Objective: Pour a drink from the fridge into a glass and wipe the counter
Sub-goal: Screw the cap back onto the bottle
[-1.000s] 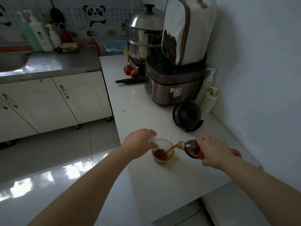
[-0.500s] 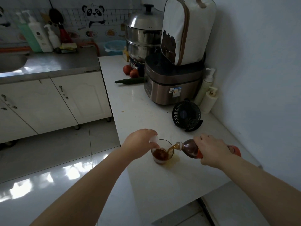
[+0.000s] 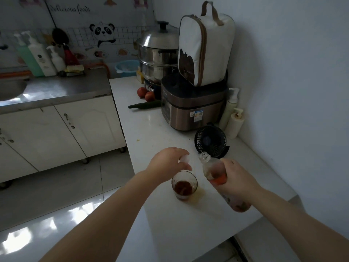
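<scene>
**Bottle tipped back beside a part-filled glass**

Far left, against the tiled back wall: soap pumps (image 3: pixel 37 55) on a steel counter (image 3: pixel 62 89).

At the back of the white surface (image 3: pixel 151 129): two tomatoes (image 3: pixel 146 93), a cucumber (image 3: pixel 145 105) and a steel steamer pot (image 3: pixel 158 53).

Reaches over the surface with the left hand (image 3: pixel 168 163), fingers curled round a small white cap (image 3: pixel 184 159) (only its edge shows past the knuckles).

Just below that hand, upright on the surface near the front edge: the glass (image 3: pixel 184 184), brown drink in its lower part, touched by neither hand. Against its right side, a yellowish wet patch (image 3: pixel 200 195).

Further back: a rice cooker (image 3: pixel 192 110) with a white zipped bag (image 3: pixel 204 48) standing on top.

Grips the bottle (image 3: pixel 211 171) in the right hand (image 3: pixel 238 182), fingers wrapped about its orange-labelled middle. Open neck points up and away, base toward the body, mouth clear of the glass and just right of it.

Behind the neck: a small black fan (image 3: pixel 210 141).

By the right wall: two cream dispensers (image 3: pixel 234 120).
</scene>
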{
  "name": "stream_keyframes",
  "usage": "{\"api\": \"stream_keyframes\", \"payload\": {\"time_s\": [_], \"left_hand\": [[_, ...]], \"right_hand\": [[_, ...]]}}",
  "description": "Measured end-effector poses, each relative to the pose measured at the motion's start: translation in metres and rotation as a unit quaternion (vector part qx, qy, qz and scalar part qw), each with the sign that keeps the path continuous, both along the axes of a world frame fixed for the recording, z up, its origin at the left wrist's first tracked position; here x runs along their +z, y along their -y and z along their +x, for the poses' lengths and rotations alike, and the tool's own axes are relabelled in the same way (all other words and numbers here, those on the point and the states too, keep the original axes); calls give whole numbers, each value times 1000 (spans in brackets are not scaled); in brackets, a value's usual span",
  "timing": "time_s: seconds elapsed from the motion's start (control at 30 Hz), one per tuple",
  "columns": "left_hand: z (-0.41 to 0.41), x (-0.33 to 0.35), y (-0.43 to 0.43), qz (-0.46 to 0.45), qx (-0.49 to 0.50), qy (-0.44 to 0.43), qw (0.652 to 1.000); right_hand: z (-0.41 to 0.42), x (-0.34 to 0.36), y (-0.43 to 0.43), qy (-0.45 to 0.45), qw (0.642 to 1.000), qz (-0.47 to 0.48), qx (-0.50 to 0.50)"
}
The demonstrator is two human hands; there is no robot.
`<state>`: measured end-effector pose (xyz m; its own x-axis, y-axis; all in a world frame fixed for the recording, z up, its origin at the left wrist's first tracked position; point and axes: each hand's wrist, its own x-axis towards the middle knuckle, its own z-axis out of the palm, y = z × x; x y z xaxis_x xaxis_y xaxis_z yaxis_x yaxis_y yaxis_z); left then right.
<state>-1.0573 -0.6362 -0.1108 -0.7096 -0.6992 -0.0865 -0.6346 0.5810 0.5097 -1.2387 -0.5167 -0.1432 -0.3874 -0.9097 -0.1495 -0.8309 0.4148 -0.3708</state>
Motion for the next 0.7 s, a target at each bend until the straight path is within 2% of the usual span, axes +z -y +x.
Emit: {"api": "stream_keyframes", "payload": {"time_s": [0.17, 0.3, 0.5, 0.7], "left_hand": [[-17, 33, -2, -10, -16, -31, 999], [-27, 56, -6, -25, -22, -73, 997], [-36, 75, -9, -63, -73, -1, 995], [-41, 84, -9, -39, -67, -33, 996]], "right_hand": [[5, 8, 3, 53, 997, -60, -21], [10, 17, 7, 66, 995, -71, -23], [14, 31, 6, 58, 994, -87, -19], [12, 34, 8, 70, 990, -117, -24]]}}
